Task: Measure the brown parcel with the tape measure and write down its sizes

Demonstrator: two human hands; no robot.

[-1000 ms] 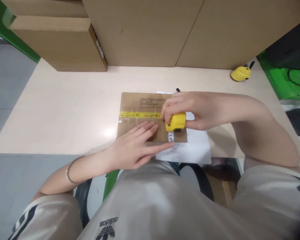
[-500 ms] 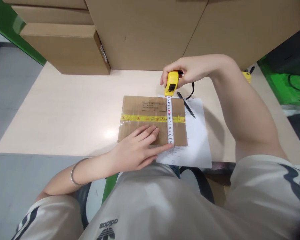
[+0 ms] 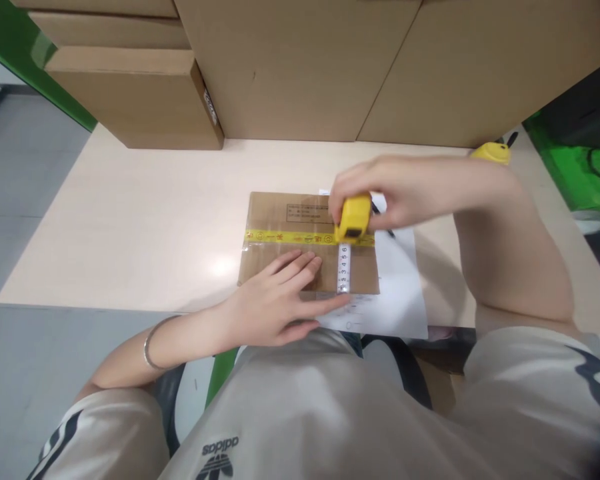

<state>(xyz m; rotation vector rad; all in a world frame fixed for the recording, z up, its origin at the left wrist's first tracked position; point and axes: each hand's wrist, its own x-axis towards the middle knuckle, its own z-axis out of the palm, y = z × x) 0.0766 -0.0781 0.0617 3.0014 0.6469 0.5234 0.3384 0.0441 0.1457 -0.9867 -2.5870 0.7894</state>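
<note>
While the right hand [image 3: 365, 190] has its fingers closed around a yellow tape measure [image 3: 356, 213] over the small cardboard box [image 3: 331, 268], a short length of the blade [image 3: 344, 267] runs from the case to the box's near edge. The left hand [image 3: 280, 303] grasps nothing: its fingers are spread, some lying on the box, with one stretched out just beside the blade's end; whether it touches I cannot tell. The box lies flat near the front of the tabletop [image 3: 170, 220], partly over a white paper [image 3: 403, 287], and a strip of yellow tape [image 3: 290, 237] crosses it from side to side. A dark pen [image 3: 391, 233] shows partly beneath the right hand. At the back right sits a second tape measure [image 3: 495, 153], partly hidden by the forearm, near tall cardboard boxes [image 3: 300, 73].
</note>
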